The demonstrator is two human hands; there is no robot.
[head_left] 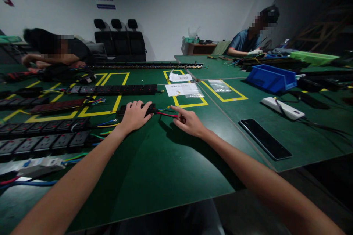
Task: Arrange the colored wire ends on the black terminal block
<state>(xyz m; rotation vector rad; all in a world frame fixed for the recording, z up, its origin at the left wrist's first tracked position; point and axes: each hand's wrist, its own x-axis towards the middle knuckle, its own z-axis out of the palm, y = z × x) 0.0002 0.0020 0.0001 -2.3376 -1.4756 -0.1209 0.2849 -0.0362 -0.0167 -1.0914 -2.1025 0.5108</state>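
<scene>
My left hand [135, 116] lies over a short black socket module [151, 107] on the green table, thumb and fingers on its top and near side. Coloured wires come out of the module's right end. My right hand [190, 121] is just to the right, its lower fingers curled round the red wire [167, 115]. Its index finger is stretched out and reaches the tip of a thin green-yellow wire [165, 108]. My left palm covers most of the module, so its face is largely hidden.
Several black socket strips [113, 89] with loose wires lie at left. A phone [264, 137], a white power bank [282, 108] and a blue bin [270, 78] stand right. Papers [176, 90] lie beyond my hands. Two people sit across the table.
</scene>
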